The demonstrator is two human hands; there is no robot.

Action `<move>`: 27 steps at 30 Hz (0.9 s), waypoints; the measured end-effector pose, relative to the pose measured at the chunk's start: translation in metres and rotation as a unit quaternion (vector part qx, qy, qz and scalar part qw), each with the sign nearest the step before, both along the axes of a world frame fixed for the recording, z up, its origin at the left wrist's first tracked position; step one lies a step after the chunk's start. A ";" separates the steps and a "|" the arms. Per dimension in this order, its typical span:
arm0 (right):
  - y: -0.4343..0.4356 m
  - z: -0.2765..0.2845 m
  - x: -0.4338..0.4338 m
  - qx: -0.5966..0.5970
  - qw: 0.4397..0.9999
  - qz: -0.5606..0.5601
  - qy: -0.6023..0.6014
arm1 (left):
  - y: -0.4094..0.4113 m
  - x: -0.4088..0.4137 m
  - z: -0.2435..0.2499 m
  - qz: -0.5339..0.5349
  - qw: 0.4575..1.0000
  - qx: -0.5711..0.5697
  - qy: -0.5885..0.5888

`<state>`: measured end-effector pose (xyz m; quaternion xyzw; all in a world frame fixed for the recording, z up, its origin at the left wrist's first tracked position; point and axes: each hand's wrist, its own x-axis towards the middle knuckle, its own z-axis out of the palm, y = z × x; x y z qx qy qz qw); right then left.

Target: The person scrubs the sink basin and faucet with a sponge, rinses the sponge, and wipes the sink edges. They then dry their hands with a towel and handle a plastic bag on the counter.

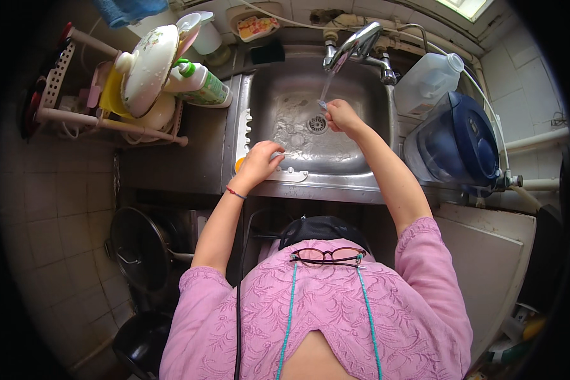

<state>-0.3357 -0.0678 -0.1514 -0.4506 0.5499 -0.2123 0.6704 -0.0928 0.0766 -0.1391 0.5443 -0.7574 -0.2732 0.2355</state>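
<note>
Under the running chrome faucet [356,45], my right hand [343,117] pinches a small whitish-blue item [322,103] in the water stream. The item is too small to identify. My left hand [259,164] is over the front left corner of the stainless steel sink [382,102], with a small translucent piece [276,154] between thumb and fingers. Beneath that hand, a notched white plastic rack [243,130] lies along the sink's left and front rim; the hand hides its corner. Below the right hand is the round drain strainer [318,124], with water spread over the basin floor.
A blue-lidded water filter pitcher [460,142] and a translucent plastic jug [427,80] stand right of the sink. On the left are a green-capped bottle [202,85] and a dish rack [109,121] holding an enamel lid [149,71]. Eyeglasses [330,256] hang at my chest.
</note>
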 end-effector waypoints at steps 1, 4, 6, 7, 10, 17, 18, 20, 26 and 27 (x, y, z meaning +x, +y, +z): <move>0.000 0.004 0.000 0.012 1.000 0.001 -0.004 | -0.001 0.000 0.000 0.000 1.000 -0.002 0.002; 0.002 0.014 0.005 0.055 0.998 -0.005 -0.007 | -0.003 -0.002 0.000 -0.005 1.000 -0.009 0.010; 0.004 0.019 0.008 0.065 0.998 0.001 0.012 | -0.003 -0.002 0.001 -0.010 1.000 -0.010 0.011; 0.004 0.020 0.009 0.060 0.998 0.010 0.032 | -0.003 -0.003 0.001 -0.012 1.000 -0.016 0.016; 0.004 0.021 0.008 0.059 0.996 0.029 0.058 | -0.002 -0.002 0.002 -0.007 1.000 -0.013 0.017; 0.001 0.023 0.012 0.108 0.993 -0.034 0.024 | 0.001 0.000 0.002 -0.005 1.000 -0.006 0.015; 0.001 0.024 0.014 0.091 0.995 -0.014 0.030 | 0.001 0.000 0.002 -0.004 1.000 0.002 0.011; 0.002 0.025 0.014 0.057 0.997 0.022 0.041 | 0.002 0.000 0.002 -0.005 1.000 -0.006 0.016; -0.004 0.012 0.008 0.144 0.989 -0.024 0.027 | 0.003 0.001 0.002 -0.001 1.000 -0.009 0.011; -0.005 0.007 0.006 0.117 0.993 -0.022 0.000 | 0.003 0.001 0.001 0.000 1.000 -0.003 0.004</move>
